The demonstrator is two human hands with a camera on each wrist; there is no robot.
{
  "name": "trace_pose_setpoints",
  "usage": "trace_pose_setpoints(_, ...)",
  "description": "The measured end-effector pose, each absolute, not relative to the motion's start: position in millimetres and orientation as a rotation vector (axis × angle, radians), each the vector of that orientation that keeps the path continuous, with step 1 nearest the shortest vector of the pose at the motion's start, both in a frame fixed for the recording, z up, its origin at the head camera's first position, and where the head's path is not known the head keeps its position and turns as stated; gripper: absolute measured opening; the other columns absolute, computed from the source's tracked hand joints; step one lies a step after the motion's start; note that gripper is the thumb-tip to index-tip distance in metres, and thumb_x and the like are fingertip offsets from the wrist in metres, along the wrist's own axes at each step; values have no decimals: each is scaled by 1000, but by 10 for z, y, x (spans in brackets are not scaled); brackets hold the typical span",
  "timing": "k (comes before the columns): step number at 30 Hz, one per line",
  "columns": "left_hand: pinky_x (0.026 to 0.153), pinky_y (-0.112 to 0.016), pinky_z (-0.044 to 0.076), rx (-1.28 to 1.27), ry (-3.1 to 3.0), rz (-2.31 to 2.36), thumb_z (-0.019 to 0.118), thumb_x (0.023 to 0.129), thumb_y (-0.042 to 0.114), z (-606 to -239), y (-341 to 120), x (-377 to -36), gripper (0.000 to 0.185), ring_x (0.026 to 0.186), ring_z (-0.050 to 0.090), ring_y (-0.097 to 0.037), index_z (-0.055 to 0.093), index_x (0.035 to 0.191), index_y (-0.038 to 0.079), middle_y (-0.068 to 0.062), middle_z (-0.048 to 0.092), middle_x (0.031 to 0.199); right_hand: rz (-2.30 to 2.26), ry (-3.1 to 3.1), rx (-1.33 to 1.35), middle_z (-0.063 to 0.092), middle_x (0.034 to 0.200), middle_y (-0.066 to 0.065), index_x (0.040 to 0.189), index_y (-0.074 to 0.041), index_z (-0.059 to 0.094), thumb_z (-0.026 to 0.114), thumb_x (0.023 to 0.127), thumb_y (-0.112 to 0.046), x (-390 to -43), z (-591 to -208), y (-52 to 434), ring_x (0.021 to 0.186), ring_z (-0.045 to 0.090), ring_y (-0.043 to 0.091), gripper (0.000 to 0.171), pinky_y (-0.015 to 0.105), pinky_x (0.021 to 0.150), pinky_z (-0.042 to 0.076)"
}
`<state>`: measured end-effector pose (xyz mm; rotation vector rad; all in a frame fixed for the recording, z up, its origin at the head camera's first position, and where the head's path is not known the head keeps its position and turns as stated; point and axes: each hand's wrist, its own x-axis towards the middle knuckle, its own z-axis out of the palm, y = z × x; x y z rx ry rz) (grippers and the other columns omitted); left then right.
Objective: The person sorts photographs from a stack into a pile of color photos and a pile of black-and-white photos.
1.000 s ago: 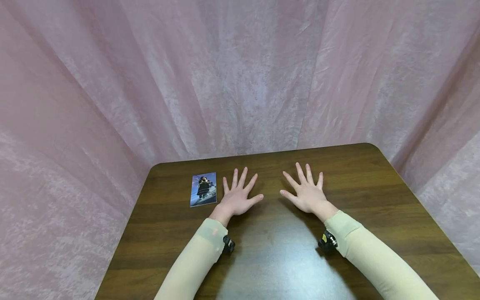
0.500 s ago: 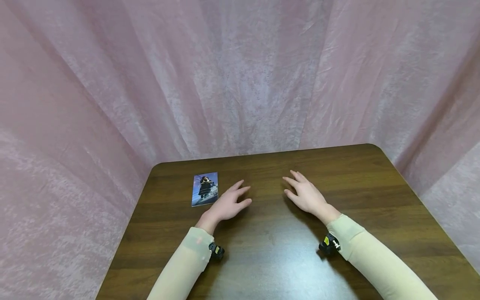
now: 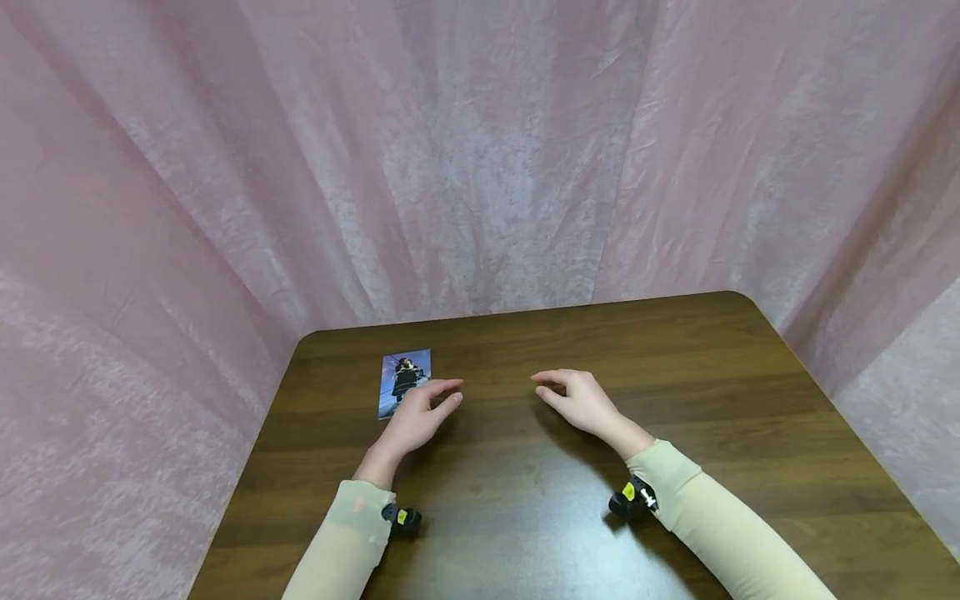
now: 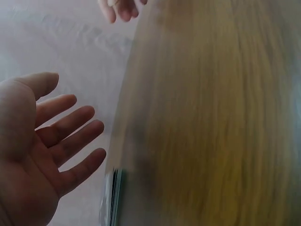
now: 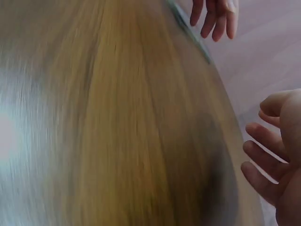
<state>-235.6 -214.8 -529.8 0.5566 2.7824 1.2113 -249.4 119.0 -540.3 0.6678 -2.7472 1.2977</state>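
Head view: a dark wood-grain worktop [image 3: 675, 350] fills the lower half of the frame, enclosed at the back and both sides by a pink fabric backdrop [image 3: 480, 150]. A photo card [image 3: 399, 377] lies flat on the worktop in the left-centre of the frame, near the far left corner. The left hand [image 3: 416, 417] sits just beside the card, to its lower right, turned on edge with the fingers [image 3: 442, 387] extended and relaxed; the fingertips reach the card's right edge, and whether they touch it cannot be told. The left grip is open wide and has hold of nothing. The right hand [image 3: 581, 402] is at frame centre, well apart from the card, also turned on edge with fingers loosely curved; its grip is open and has hold of nothing. Both forearms wear cream sleeves [image 3: 720, 525], each with a small black wrist device [image 3: 632, 502] at the cuff. Left wrist view: the open palm [image 4: 33, 160] occupies the lower left, fingers spread and straight, with the card's edge [image 4: 114, 197] at bottom centre on the blurred worktop. Right wrist view: loosely bent fingers [image 5: 263, 160] show at the right edge, and the other hand appears at the top right.
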Motion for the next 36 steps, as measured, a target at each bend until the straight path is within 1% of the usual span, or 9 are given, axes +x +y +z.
trace_pose_setpoints(5,100,-51,54,432,2843,1327,67,108,32,-5301,-2405,-2336,44,115,67,-25,68,144,5,-9,72,131,1475,-2732,628,76,127,7,131,-5,76,72,104,-19,-2476,-5406,960,114,73,25,31,47,98,56)
trace_pose_setpoints(9,98,-50,54,267,2889,1371,69,107,28,-5332,-2600,-2325,41,111,68,-27,71,140,5,-9,74,123,1543,-2714,625,77,123,6,131,-4,76,72,103,-17,-2482,-5413,727,111,73,23,31,44,96,57)
trace_pose_setpoints(16,99,-49,50,-103,2921,1444,72,105,27,-5434,-2877,-2320,45,113,65,-33,68,141,1,-19,71,127,1642,-2659,600,78,120,8,131,-2,75,73,103,-15,-2485,-5459,243,106,75,22,32,41,93,58)
trace_pose_setpoints(20,98,-48,48,-247,2964,1410,74,104,27,-5459,-2994,-2318,48,111,62,-34,67,141,-2,-22,67,127,1692,-2620,565,78,120,9,132,-1,74,73,103,-15,-2497,-5477,-44,106,75,24,33,40,93,59)
trace_pose_setpoints(26,102,-54,48,-305,2913,1393,75,102,26,-5476,-3060,-2306,52,114,62,-38,65,142,-6,-26,67,127,1695,-2609,501,78,117,9,133,0,73,75,102,-16,-2524,-5510,-428,105,75,24,35,39,93,58)
trace_pose_setpoints(28,101,-54,48,-295,2905,1371,75,102,26,-5489,-3064,-2307,52,113,62,-38,65,141,-7,-26,68,126,1669,-2618,482,78,118,10,133,0,73,75,101,-16,-2523,-5527,-524,105,75,25,36,39,93,58)
trace_pose_setpoints(31,95,-49,49,-273,2912,1333,76,101,25,-5505,-3068,-2322,49,106,62,-35,68,138,-6,-23,69,122,1607,-2631,430,77,117,10,133,-1,74,77,100,-18,-2517,-5560,-629,105,74,25,38,41,94,57)
trace_pose_setpoints(34,88,-43,48,-235,2918,1289,77,100,23,-5521,-3068,-2334,48,101,60,-31,69,137,-6,-21,69,119,1532,-2658,358,76,118,8,134,-4,74,78,99,-23,-2505,-5582,-693,106,72,25,40,43,93,56)
trace_pose_setpoints(36,87,-41,47,-224,2916,1276,78,99,21,-5533,-3073,-2333,48,100,60,-30,68,137,-6,-21,68,121,1472,-2683,318,76,119,7,134,-6,75,79,98,-26,-2495,-5591,-727,107,71,25,41,44,93,54)
